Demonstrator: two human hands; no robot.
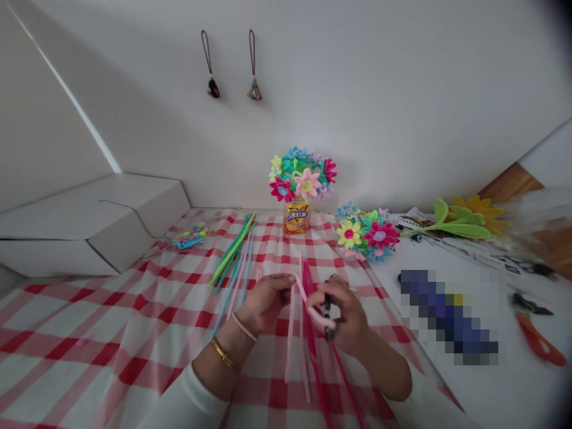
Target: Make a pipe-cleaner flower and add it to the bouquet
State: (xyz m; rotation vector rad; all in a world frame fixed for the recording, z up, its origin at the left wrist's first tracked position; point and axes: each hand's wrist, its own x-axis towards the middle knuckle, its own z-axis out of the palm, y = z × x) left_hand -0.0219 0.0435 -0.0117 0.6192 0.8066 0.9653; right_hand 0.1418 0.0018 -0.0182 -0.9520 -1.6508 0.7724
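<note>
Between my two hands runs a light pink pipe cleaner [301, 288]. My left hand [264, 299] pinches one end of it between thumb and fingertips. Closed around a small black tool [328, 308], my right hand [347, 319] keeps the other end, which curves against that tool; its exact kind I cannot make out. Below the hands, loose pale pink pipe cleaners [290, 345] and hot pink pipe cleaners [313, 363] lie lengthwise on the checked tablecloth [179, 357].
Green pipe cleaners [233, 250] lie left of centre, near a tray of pompoms [190, 237] and a white box [93, 220]. A yellow-orange cup of fuzzy flowers [297, 217] stands behind; a flower bunch [373, 235] and orange-handled scissors [538, 339] are rightward.
</note>
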